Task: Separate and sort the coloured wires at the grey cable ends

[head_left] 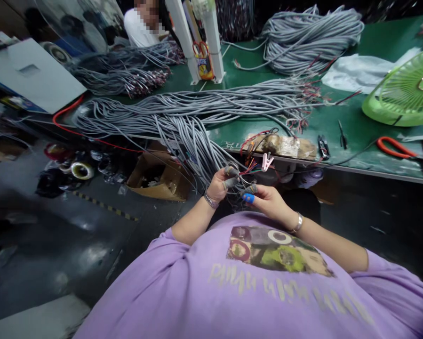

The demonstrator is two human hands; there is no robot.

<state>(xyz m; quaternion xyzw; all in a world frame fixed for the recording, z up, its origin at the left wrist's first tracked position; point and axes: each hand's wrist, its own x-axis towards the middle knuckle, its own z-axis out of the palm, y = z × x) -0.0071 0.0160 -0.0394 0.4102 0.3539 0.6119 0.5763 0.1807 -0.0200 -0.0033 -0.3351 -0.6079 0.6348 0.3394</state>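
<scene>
My left hand (pixel 221 184) is closed round the end of a grey cable (pixel 197 150), its taped fingertips pinching thin coloured wires (pixel 251 168) that fan out from the cable end. My right hand (pixel 264 200), with a blue cot on one finger, is pinched on the same wire ends, close to the left hand. Both hands hover just below the green table's front edge (pixel 338 165). A pink clip (pixel 267 161) hangs among the wires right above them. The grey cables spill over the edge from a long bundle (pixel 211 106) on the table.
More grey cable coils (pixel 310 37) lie at the back. A green fan (pixel 405 92) stands at the right, with red-handled pliers (pixel 396 147) and small cutters (pixel 323 147) near the edge. An open cardboard box (pixel 160 176) and tape rolls (pixel 81 170) sit on the floor. Another person (pixel 140 28) sits behind.
</scene>
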